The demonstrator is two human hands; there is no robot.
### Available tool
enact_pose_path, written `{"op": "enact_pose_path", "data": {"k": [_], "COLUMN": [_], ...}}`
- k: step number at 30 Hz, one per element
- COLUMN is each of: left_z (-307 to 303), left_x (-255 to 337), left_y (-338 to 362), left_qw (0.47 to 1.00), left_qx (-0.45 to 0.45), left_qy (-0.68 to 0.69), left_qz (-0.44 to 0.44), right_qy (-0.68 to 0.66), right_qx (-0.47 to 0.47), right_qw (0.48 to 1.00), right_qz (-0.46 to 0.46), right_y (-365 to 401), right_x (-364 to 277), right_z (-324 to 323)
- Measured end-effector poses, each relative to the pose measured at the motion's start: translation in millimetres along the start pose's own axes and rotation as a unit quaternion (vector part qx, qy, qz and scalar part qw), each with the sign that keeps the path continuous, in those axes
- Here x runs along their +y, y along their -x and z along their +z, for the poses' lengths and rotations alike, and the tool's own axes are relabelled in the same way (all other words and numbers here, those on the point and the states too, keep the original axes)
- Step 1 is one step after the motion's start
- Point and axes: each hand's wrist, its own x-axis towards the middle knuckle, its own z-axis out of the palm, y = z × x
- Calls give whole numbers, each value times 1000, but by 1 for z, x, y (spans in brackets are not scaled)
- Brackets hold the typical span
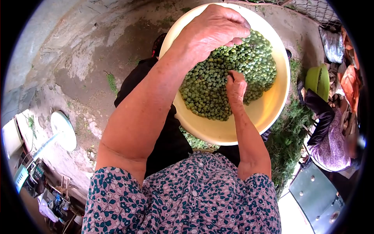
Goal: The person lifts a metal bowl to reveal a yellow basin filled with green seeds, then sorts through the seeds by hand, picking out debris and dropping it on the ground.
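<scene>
A large pale yellow basin (281, 78) sits at my lap, a thick layer of small round green berries (206, 89), like green peppercorns, across its bottom. My left hand (220, 29) reaches over the far left part of the basin, above the berries, its fingers pressed together. Lower and nearer the middle, my right hand (236, 89) is closed, thumb and fingertips pinched right at the berries. What lies between the fingertips of either hand is too small to make out.
Leafy green cuttings (286, 144) lie on the ground right of the basin. Further right are a lime green tub (317, 82), an orange bag (349, 84) and a person in a purple patterned garment (331, 142). A round white stand base (64, 130) rests on the concrete at left.
</scene>
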Motion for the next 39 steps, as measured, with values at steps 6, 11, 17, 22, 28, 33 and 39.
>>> {"op": "enact_pose_path", "data": {"k": [6, 11, 17, 22, 28, 33, 39], "left_z": [0, 3, 0, -2, -4, 8, 20], "left_x": [1, 1, -14, 5, -15, -29, -49], "left_y": [1, 1, -4, 5, -2, 2, 6], "left_qw": [1000, 999, 993, 998, 974, 855, 880], "left_qx": [4, 15, 63, 29, 35, -47, -175], "left_qy": [-3, -31, -88, -55, -223, -516, -439], "left_qz": [-4, -15, 51, 15, 29, 5, -28], "right_qy": [20, 95, 159, 93, -285, -405, -396], "right_qx": [-40, -68, -99, -62, -103, -88, -71], "right_qw": [998, 989, 977, 991, 934, 884, 902], "right_qz": [-33, -89, -105, -76, 191, 217, 158], "right_y": [-6, -4, -13, -9, 0, 11, 20], "right_x": [1, 7, 4, 9, -18, -58, -89], "right_z": [5, 15, 19, 8, -38, -76, -97]}}
